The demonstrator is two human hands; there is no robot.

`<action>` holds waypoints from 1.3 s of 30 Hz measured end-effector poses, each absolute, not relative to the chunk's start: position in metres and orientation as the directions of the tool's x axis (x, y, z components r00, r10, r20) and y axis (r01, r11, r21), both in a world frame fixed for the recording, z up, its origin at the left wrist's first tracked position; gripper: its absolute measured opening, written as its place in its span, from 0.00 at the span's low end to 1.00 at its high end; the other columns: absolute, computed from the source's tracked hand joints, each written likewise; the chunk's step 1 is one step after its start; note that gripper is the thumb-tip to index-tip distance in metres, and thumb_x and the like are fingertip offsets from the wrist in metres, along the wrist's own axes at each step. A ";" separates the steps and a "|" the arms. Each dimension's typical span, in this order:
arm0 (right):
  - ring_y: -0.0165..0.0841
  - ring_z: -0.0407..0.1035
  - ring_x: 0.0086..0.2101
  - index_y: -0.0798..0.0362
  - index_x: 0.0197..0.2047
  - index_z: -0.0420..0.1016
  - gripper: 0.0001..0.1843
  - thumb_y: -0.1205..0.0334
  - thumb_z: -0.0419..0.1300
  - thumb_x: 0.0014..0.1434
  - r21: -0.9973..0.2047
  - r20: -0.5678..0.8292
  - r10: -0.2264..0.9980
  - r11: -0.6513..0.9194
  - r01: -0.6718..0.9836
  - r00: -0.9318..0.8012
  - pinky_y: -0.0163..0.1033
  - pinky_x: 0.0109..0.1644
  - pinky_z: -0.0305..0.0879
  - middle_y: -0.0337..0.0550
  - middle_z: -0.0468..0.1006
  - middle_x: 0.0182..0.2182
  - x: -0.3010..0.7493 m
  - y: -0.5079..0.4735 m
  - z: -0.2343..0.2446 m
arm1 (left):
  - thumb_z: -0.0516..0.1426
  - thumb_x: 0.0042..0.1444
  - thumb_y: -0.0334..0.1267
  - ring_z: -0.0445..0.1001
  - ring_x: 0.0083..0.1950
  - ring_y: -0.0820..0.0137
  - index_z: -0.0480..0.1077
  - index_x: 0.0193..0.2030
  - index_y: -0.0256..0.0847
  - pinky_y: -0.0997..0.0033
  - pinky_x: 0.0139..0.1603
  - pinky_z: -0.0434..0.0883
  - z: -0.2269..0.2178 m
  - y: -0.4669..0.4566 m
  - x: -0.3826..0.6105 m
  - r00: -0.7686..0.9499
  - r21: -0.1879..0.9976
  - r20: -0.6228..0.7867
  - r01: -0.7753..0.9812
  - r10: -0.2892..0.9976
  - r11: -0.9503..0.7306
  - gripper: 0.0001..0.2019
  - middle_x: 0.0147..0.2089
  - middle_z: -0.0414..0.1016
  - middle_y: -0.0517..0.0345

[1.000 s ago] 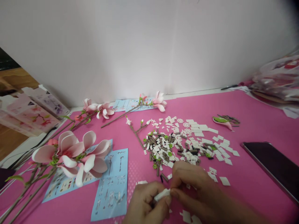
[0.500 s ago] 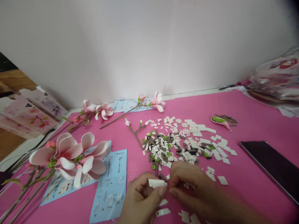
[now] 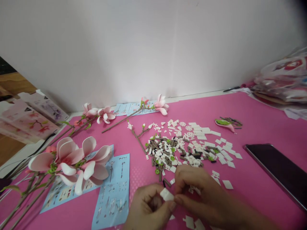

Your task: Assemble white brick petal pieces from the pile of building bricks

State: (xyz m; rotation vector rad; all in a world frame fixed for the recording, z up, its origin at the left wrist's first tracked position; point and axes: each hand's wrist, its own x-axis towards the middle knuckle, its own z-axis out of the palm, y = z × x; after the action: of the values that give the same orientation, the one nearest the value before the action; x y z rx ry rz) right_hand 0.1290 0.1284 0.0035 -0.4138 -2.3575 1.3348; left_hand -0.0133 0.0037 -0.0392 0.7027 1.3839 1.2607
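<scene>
My left hand (image 3: 150, 207) is closed, pinching a white plastic building piece (image 3: 167, 194) between thumb and index finger. The piece is held tilted, its broad face showing. My right hand (image 3: 199, 191) has its thumb and fingers pressed together right beside the piece's right edge. Whether it holds a small part or grips that edge is hidden. Just beyond both hands lies a heap of loose building pieces (image 3: 165, 150) in white, brown, green and black. More white flat pieces (image 3: 189, 222) lie below my right hand.
A phone (image 3: 275, 166) lies at the right. Blue instruction sheets (image 3: 112, 195) and large pink toy magnolias (image 3: 69, 156) are on the left. A brick-built twig (image 3: 139, 140) and a finished flower stem (image 3: 127, 119) lie behind. Plastic bags (image 3: 283, 80) sit at the far right, boxes (image 3: 31, 118) at the far left.
The white piece in my left hand has turned, showing its broad face instead of a narrow edge, and has come nearer my right fingertips. The view has shifted slightly.
</scene>
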 end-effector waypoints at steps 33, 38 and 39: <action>0.29 0.63 0.24 0.51 0.26 0.75 0.09 0.75 0.58 0.47 -0.490 -0.082 0.461 0.753 0.438 -0.884 0.34 0.27 0.49 0.37 0.77 0.23 0.152 0.153 -0.006 | 0.64 0.47 0.51 0.45 0.15 0.80 0.78 0.46 0.43 0.76 0.19 0.49 -0.021 0.007 -0.018 -0.202 0.827 -0.458 -0.454 0.866 0.332 0.21 0.16 0.56 0.70; 0.27 0.59 0.22 0.52 0.25 0.67 0.09 0.77 0.55 0.45 -0.566 0.008 0.519 0.707 0.424 -0.855 0.33 0.26 0.50 0.34 0.69 0.21 0.146 0.150 -0.002 | 0.63 0.49 0.51 0.44 0.16 0.80 0.77 0.43 0.41 0.76 0.21 0.50 -0.023 0.005 -0.016 -0.139 0.809 -0.464 -0.468 0.875 0.355 0.19 0.15 0.53 0.71; 0.26 0.59 0.22 0.52 0.25 0.66 0.09 0.77 0.55 0.44 -0.609 0.047 0.533 0.686 0.399 -0.845 0.32 0.25 0.51 0.33 0.68 0.21 0.145 0.149 0.001 | 0.62 0.49 0.50 0.45 0.16 0.80 0.77 0.43 0.41 0.76 0.21 0.51 -0.023 0.005 -0.016 -0.132 0.807 -0.464 -0.470 0.876 0.357 0.18 0.15 0.53 0.72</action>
State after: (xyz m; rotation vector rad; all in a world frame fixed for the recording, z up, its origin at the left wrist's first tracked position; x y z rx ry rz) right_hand 0.1447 0.1492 0.0006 -0.7515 -2.6775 0.8901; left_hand -0.0162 0.0048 -0.0230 0.4384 1.2140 1.2224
